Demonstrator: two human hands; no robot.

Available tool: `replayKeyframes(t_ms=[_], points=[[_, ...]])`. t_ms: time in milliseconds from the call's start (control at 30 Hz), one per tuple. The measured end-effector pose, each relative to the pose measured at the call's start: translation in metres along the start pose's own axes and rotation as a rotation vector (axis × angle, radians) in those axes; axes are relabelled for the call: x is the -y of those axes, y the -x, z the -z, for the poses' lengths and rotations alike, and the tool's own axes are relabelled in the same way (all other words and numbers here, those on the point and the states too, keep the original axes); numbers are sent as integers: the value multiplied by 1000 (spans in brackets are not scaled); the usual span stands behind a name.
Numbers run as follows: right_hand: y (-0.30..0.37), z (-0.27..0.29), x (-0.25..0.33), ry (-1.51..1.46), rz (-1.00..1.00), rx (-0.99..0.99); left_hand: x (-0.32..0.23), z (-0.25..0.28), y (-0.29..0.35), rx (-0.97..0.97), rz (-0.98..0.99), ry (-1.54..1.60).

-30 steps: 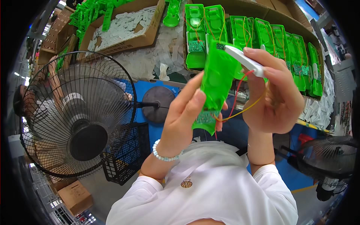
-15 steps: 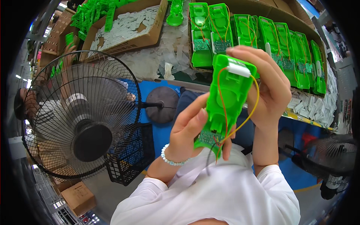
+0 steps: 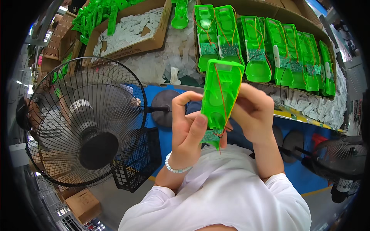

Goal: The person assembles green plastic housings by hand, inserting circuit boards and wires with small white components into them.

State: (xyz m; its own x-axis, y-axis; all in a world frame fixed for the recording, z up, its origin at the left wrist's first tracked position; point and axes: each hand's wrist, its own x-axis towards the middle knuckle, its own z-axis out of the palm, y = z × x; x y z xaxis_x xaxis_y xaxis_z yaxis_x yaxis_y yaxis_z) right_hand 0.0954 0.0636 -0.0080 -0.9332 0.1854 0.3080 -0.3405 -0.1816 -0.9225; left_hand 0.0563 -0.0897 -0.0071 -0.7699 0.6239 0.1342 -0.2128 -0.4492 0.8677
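A bright green plastic housing (image 3: 216,92) is held tilted upright in front of my chest, its hollow inside facing me. My left hand (image 3: 189,133) grips its lower left side, thumb along the edge. A small green circuit board (image 3: 210,136) sits at the low end, with a red wire (image 3: 220,86) running up the inside. Along the right edge runs a yellow wire (image 3: 236,96). My right hand (image 3: 254,111) is closed against that edge with curled fingers; what they pinch is hidden. No white piece shows at the housing's top end.
A carton (image 3: 331,46) of similar wired green housings stands ahead right. White parts fill a cardboard box (image 3: 156,38) ahead left, beside piled green parts (image 3: 90,21). A large black fan (image 3: 98,148) and black crate (image 3: 140,161) are left; another fan (image 3: 339,159) is right.
The housing has moved left and turned more upright. My right hand has come down from its top end to its right edge. The white piece at the top no longer shows there.
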Motion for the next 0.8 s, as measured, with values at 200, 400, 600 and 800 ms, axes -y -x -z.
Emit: replayKeyframes(t_ms=[200, 400, 600, 800], points=[[-4, -7, 6, -368, -130, 24, 4, 9, -1, 27, -106, -149], [-30, -32, 18, -134, -100, -123, 15, 13, -6, 44, -180, -7], [-101, -39, 57, 605, -32, 303, 1, 37, -17, -25, -318, 183], [-216, -75, 46, 1121, 294, 454, 13, 58, 7, -106, -219, 323]])
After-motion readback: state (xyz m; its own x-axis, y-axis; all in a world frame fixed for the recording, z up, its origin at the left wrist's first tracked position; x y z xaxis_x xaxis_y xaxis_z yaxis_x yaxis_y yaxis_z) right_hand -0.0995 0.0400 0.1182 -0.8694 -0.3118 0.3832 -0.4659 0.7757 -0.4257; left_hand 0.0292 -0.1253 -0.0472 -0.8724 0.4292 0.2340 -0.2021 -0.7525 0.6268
